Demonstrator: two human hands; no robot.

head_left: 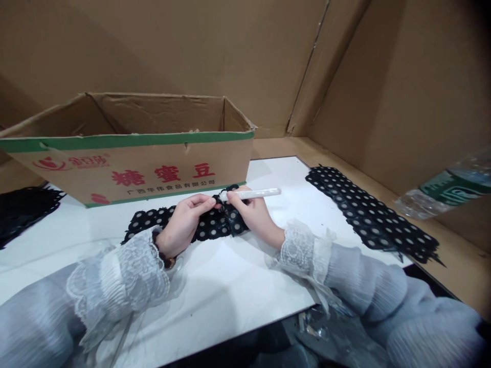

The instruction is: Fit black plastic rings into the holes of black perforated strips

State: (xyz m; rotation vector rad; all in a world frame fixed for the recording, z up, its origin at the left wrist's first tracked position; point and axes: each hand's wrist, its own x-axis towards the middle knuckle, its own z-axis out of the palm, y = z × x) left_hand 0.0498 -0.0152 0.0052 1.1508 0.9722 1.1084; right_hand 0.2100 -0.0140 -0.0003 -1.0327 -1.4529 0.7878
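Note:
A black rubbery sheet with rows of pale round spots (209,228) lies on the white board in front of the carton. My left hand (185,220) rests over its middle, thumb and fingers pinched on the sheet's far edge. In my right hand (256,217) is a white pen-like tool (257,193), gripped between thumb and fingers, its back end pointing right. The tool's tip meets the sheet close to my left fingertips; the exact contact is too small to make out. Part of the sheet is hidden under both hands.
A printed cardboard box (169,168) stands open just behind the sheet. Another spotted black sheet (368,209) lies at the right, near a plastic bottle (448,186). A pile of black pieces (26,209) sits at the far left. Cardboard walls (192,46) enclose the white board (230,286).

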